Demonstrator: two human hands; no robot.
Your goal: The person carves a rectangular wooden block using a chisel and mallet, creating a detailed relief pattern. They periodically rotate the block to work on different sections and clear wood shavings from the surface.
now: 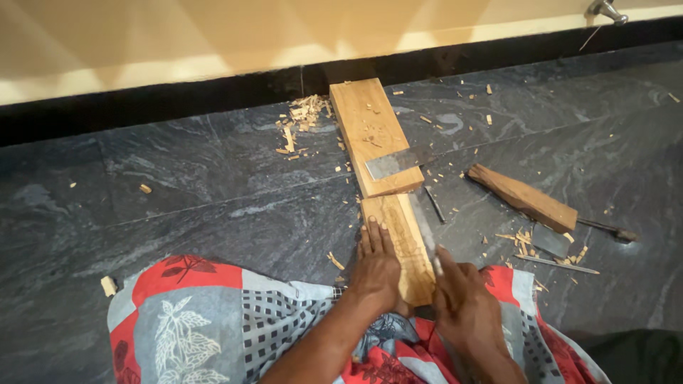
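Left hand (376,267) lies flat, fingers open, pressing small wood piece (400,245) onto floor (213,192). Right hand (466,302), just beside it, has its grip closed around saw (425,231) handle, blade on the piece. Longer plank (370,135) just beyond; wooden mallet (526,198) farther right.

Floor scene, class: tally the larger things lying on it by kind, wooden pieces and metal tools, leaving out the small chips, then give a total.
Wooden pieces: 3 (long plank, carved piece under the hands, dark wooden block)
Metal tools: 4 (blade, flat blade, thin rod, tool in right hand)
Total: 7
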